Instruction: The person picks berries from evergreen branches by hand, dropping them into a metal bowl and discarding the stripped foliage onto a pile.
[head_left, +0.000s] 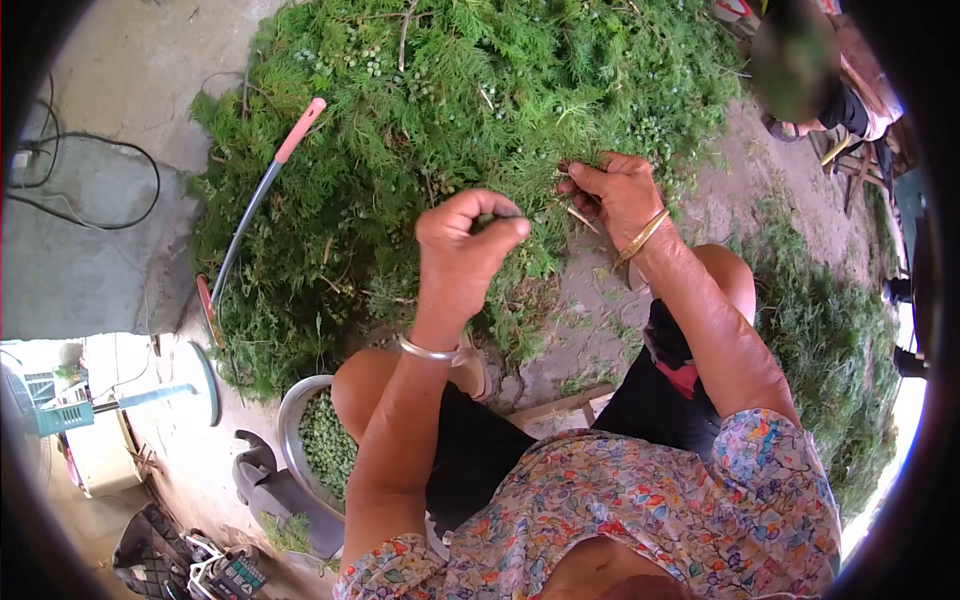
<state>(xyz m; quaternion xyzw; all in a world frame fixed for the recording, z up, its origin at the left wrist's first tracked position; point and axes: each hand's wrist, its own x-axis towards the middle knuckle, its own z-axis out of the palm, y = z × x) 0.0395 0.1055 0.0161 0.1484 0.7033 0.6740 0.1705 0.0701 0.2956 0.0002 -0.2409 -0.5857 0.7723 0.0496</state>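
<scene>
My right hand point(618, 195), with a gold bracelet at the wrist, pinches the brown stem end of a leafy evergreen sprig point(535, 180). Just left of it, my left hand point(465, 240) is raised with thumb and forefinger curled together; whatever sits between them is too small to make out. Both hands hover before a large heap of cut evergreen branches point(400, 130), dotted with small pale-green cones. Beside my left knee stands a metal basin point(292, 425) holding many green cones point(328, 440).
A curved metal tool with a pink handle point(300, 132) leans on the heap's left side. Past the basin lie a grey plastic object point(285, 500) and a standing fan point(150, 395). More branches point(820, 320) lie at right; another person point(850, 80) sits at upper right.
</scene>
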